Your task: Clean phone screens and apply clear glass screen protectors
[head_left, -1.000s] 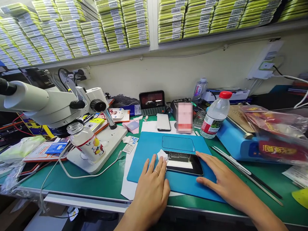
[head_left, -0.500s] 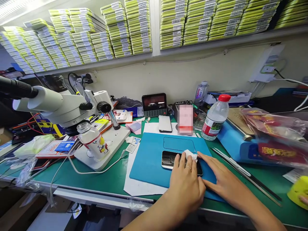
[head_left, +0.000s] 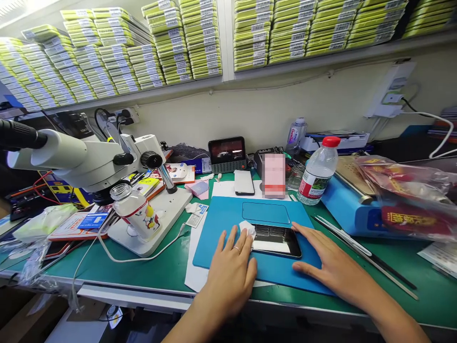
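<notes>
A smartphone point(head_left: 273, 246) lies face up on a blue mat point(head_left: 221, 209), its glossy black screen reflecting the shelf. My left hand point(head_left: 232, 269), with a ring on one finger, presses a crumpled white tissue point(head_left: 246, 227) down at the phone's left end. The hand hides that end of the phone. My right hand point(head_left: 326, 259) is at the phone's right end, thumb and fingers spread. Its fingertips are by the upper right corner and its thumb rests just below the lower edge. Behind the phone, a clear screen protector point(head_left: 266, 213) with a black outline lies flat on the mat.
A microscope point(head_left: 82, 159) and a jar point(head_left: 135, 212) stand left. Behind the mat are a white-topped phone point(head_left: 244, 182) and a small display point(head_left: 227, 151). To the right are a red-capped bottle point(head_left: 318, 171), a blue machine point(head_left: 344, 205) and long thin tools point(head_left: 364, 255).
My left hand has slid left along the phone with the tissue, uncovering its right part. My right hand stays near the right end. A yellow object at the far right has left the view.
</notes>
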`<state>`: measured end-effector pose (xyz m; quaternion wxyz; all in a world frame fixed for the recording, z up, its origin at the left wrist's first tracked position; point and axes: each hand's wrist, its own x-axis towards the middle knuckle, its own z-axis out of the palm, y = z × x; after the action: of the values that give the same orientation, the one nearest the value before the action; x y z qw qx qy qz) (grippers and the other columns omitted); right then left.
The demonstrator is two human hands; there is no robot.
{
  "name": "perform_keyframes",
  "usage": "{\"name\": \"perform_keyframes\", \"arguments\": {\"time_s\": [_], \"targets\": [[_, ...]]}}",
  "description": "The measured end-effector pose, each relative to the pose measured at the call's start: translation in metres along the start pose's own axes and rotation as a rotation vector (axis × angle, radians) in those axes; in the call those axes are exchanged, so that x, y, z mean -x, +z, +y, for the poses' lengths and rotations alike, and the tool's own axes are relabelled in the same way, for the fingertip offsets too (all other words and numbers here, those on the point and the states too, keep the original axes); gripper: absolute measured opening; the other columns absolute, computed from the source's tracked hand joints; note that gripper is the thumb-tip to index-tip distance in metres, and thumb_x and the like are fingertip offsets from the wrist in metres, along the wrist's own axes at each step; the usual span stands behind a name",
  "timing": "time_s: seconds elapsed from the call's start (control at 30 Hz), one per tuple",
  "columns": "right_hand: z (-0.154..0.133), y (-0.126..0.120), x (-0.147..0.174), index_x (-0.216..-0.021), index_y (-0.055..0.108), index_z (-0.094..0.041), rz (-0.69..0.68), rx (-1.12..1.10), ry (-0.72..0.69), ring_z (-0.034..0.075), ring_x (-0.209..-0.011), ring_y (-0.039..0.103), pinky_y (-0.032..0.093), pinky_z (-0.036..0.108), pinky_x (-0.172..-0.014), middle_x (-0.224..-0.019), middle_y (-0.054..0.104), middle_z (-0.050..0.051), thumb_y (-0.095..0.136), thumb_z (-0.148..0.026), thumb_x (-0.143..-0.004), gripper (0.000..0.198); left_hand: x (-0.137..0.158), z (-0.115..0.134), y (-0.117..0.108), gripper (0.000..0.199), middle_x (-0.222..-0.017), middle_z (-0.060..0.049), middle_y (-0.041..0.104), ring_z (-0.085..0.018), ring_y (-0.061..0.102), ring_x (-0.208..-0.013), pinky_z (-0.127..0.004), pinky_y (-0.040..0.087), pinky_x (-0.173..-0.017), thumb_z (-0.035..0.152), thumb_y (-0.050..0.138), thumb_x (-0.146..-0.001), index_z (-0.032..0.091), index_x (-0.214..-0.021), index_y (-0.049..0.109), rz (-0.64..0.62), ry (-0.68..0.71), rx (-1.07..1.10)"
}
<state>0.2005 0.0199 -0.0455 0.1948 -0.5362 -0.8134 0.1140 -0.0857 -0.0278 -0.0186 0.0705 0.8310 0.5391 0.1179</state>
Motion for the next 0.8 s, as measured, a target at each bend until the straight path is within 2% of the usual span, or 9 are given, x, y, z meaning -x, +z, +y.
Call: {"name": "perform_keyframes", "arguments": {"time_s": [0.13,0.27,0.4,0.5,0.57,0.67,0.73,0.8], "targets": [[-0.010,-0.006,0.000,-0.158,0.040,-0.026,-0.032,-0.007,0.025,0.039,-0.143,0.047,0.042,0.058,-0.116,-0.158,0.050,0.012,0.060,-0.074,-0.084,0.091,0.021,-0.008,0.000,0.053,-0.163,0.000,0.035,-0.029,0.026,-0.155,-0.053,0.029,-0.126,0.035,0.030,-0.109,0.021,-0.160,0.036,0.012,-0.021,-0.050],[-0.015,-0.011,0.001,-0.158,0.040,-0.022,-0.054,-0.015,0.022,0.038,-0.144,0.046,0.042,0.057,-0.116,-0.158,0.049,0.015,0.059,-0.074,-0.084,0.092,0.026,-0.006,0.001,0.052,-0.161,-0.002,0.040,-0.030,0.025,-0.155,-0.052,0.031,-0.125,0.033,0.033,-0.109,0.019,-0.158,0.038,0.004,-0.032,-0.101],[-0.017,-0.012,0.003,-0.157,0.041,-0.022,-0.030,-0.029,-0.010,0.038,-0.142,0.049,0.044,0.057,-0.114,-0.156,0.052,0.016,0.059,-0.072,-0.086,0.089,0.000,0.009,0.004,0.052,-0.160,-0.005,0.043,-0.032,0.028,-0.154,-0.051,0.029,-0.125,0.035,0.032,-0.108,0.015,-0.155,0.045,0.031,-0.030,-0.106],[-0.018,-0.014,0.003,-0.156,0.043,-0.023,-0.014,-0.046,-0.032,0.038,-0.140,0.051,0.046,0.057,-0.113,-0.153,0.055,0.016,0.063,-0.070,-0.084,0.088,-0.031,0.031,0.008,0.054,-0.159,-0.011,0.045,-0.031,0.036,-0.151,-0.051,0.027,-0.125,0.036,0.033,-0.107,0.010,-0.153,0.046,0.023,-0.005,-0.070],[-0.018,-0.015,0.003,-0.155,0.044,-0.022,-0.012,-0.053,-0.043,0.039,-0.140,0.052,0.045,0.057,-0.113,-0.152,0.056,0.017,0.068,-0.066,-0.082,0.089,-0.050,0.048,0.009,0.059,-0.158,-0.013,0.046,-0.032,0.039,-0.149,-0.051,0.029,-0.124,0.044,0.034,-0.107,0.009,-0.153,0.046,0.016,0.011,-0.031],[-0.014,-0.012,0.002,-0.155,0.044,-0.021,0.004,-0.056,-0.065,0.036,-0.140,0.052,0.045,0.055,-0.114,-0.153,0.055,0.017,0.066,-0.049,-0.086,0.077,-0.068,0.072,0.009,0.069,-0.156,-0.017,0.047,-0.034,0.036,-0.150,-0.052,0.028,-0.125,0.053,0.029,-0.106,0.004,-0.152,0.045,-0.015,0.036,0.042],[-0.010,-0.009,0.002,-0.155,0.042,-0.023,0.031,-0.059,-0.090,0.033,-0.139,0.054,0.045,0.055,-0.114,-0.153,0.055,0.015,0.059,-0.034,-0.088,0.070,-0.072,0.083,0.010,0.073,-0.157,-0.017,0.046,-0.034,0.029,-0.153,-0.053,0.023,-0.126,0.055,0.026,-0.106,0.003,-0.154,0.042,-0.027,0.068,0.073],[-0.006,-0.006,0.000,-0.156,0.041,-0.025,0.047,-0.063,-0.110,0.033,-0.138,0.055,0.046,0.055,-0.114,-0.152,0.056,0.014,0.055,-0.028,-0.087,0.070,-0.070,0.090,0.010,0.076,-0.160,-0.017,0.041,-0.035,0.023,-0.155,-0.053,0.020,-0.127,0.056,0.024,-0.106,0.002,-0.157,0.036,-0.030,0.087,0.081]]}}
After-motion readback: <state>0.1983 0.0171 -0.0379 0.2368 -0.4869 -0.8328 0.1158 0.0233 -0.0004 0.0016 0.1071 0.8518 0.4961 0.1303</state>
